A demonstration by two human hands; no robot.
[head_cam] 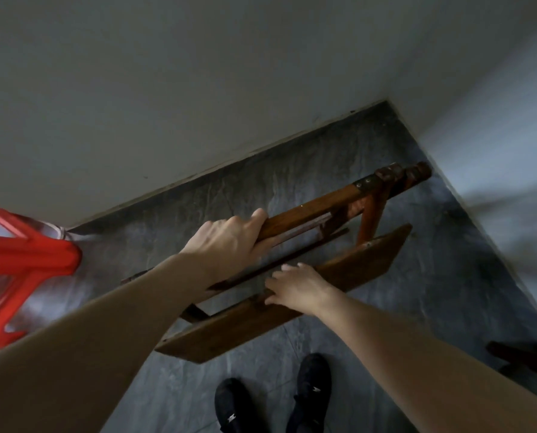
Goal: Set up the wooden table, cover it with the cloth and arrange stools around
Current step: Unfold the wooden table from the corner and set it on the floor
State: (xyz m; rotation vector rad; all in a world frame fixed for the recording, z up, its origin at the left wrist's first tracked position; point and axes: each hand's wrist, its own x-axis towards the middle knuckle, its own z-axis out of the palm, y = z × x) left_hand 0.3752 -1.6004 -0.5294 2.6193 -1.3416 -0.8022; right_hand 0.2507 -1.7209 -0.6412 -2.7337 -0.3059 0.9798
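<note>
A folded wooden table (364, 267) of dark brown slats and legs is held off the dark floor in the corner of the room, tilted from lower left to upper right. My left hand (229, 242) grips its upper rail from above, fingers wrapped around the wood. Lower down, my right hand (295, 287) holds the edge of the wide board, fingers curled over it. Both arms reach forward in tan sleeves. The cloth is out of view.
A red plastic stool (20, 270) stands at the left edge beside the grey wall. Walls meet in a corner (389, 101) behind the table. My black shoes (273, 398) stand on the dark floor below. A dark object (523, 357) lies at the right edge.
</note>
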